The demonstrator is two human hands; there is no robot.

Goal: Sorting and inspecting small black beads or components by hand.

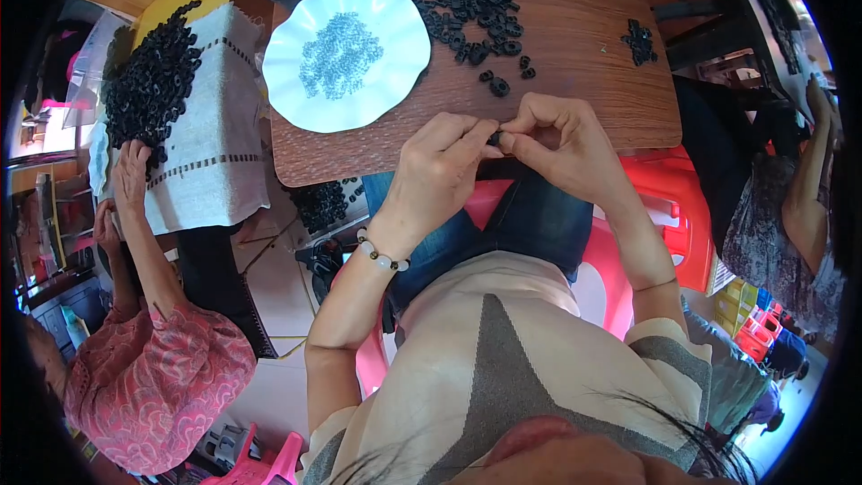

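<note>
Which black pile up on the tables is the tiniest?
The little cluster near the brown table's right edge. It's far smaller than the middle heap beside the white plate or the big heap by the white cloth.

This looks like an informal workshop: small black parts (pixel 471 4) lie scattered on a wood-grain bench (pixel 584 72) beside a plate (pixel 406 40) of tiny pieces (pixel 341 52); a co-worker (pixel 162 386) touches another heap (pixel 154 81) on a cloth-covered bench (pixel 224 117).

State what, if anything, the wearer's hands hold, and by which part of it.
A black piece, between the left hand and right hand; the gripped part is too small and covered to tell.
</note>
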